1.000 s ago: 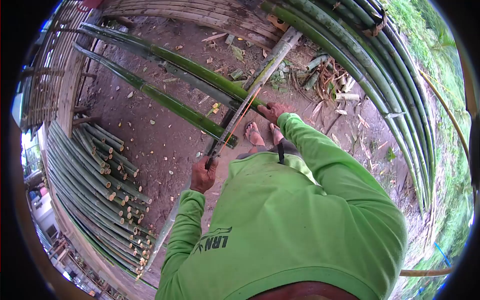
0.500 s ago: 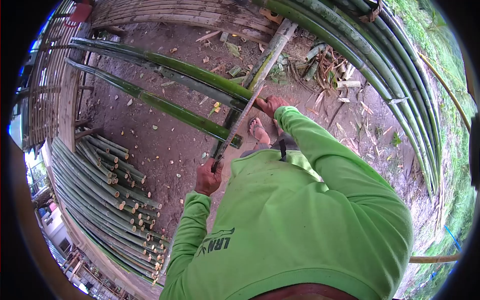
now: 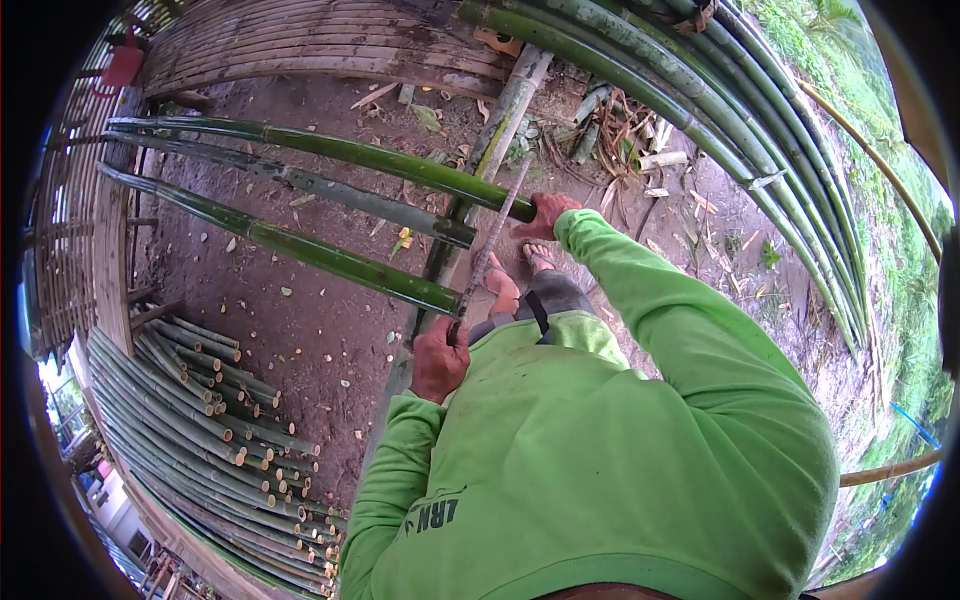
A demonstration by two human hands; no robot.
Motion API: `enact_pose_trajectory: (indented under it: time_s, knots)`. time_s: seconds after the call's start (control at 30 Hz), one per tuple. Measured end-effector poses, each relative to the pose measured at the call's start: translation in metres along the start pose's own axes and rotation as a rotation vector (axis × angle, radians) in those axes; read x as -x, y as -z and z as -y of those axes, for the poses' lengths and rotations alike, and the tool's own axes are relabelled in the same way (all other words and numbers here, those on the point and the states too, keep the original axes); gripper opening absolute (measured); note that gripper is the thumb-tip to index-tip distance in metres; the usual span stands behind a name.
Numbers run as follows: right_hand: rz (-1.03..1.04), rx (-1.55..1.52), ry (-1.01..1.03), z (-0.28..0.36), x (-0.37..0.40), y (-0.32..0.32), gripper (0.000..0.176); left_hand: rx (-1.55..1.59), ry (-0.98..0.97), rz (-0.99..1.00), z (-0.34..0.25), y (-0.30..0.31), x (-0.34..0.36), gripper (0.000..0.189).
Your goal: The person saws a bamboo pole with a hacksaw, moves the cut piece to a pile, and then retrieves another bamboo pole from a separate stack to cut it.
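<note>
My left hand (image 3: 440,360) is closed around the dark handle of a long, narrow, rusty-looking blade, apparently a machete (image 3: 494,232), seen nearly edge-on. The blade slants up and right, passing near the cut ends of three bamboo poles. My right hand (image 3: 549,213) is closed on the near end of the uppermost green bamboo pole (image 3: 400,165). Below it lie a greyish bamboo pole (image 3: 360,200) and a glossy green bamboo pole (image 3: 330,258), whose end is just above my left hand. The poles rest near their ends on a crosswise support pole (image 3: 517,95).
Long green bamboo poles (image 3: 740,150) curve along the upper right. A stack of cut bamboo (image 3: 190,420) lies at lower left. A slatted bamboo platform (image 3: 330,45) stands at the top, with offcuts (image 3: 662,160) on the dirt and my sandalled feet (image 3: 538,257) below.
The view has shifted, moving the surroundings left. My left hand and the machete have moved right relative to the poles. The gap between the upper green pole and the greyish one has widened.
</note>
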State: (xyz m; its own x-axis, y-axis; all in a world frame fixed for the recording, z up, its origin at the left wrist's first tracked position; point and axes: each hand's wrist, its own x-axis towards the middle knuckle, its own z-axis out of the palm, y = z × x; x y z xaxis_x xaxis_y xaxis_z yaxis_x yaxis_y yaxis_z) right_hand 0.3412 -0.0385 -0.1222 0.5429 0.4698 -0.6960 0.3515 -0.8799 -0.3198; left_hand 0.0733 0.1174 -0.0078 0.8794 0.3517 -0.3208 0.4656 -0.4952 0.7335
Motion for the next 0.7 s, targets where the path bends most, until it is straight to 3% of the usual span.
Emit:
enact_pose_trajectory:
  time_s: [0.03,0.2,0.43,0.53,0.7]
  knots:
    - [0.002,0.044,-0.002,-0.002,0.003,0.004,0.067,0.019,-0.004,-0.006,-0.005,-0.006,-0.003,0.020]
    - [-0.206,0.094,-0.093,0.003,-0.014,-0.019,0.029,0.059,0.008,-0.027,-0.026,-0.013,-0.006,0.019]
    - [-0.211,0.028,-0.046,0.001,-0.007,-0.011,0.026,-0.090,0.072,0.033,-0.038,0.006,0.009,0.019]
    - [-0.189,0.009,-0.068,-0.002,-0.011,-0.007,0.026,-0.111,-0.034,0.014,-0.039,-0.022,-0.030,0.019]
    - [-0.146,0.003,-0.053,-0.003,-0.011,-0.007,0.026,-0.112,0.017,0.009,-0.034,-0.039,-0.044,0.019]
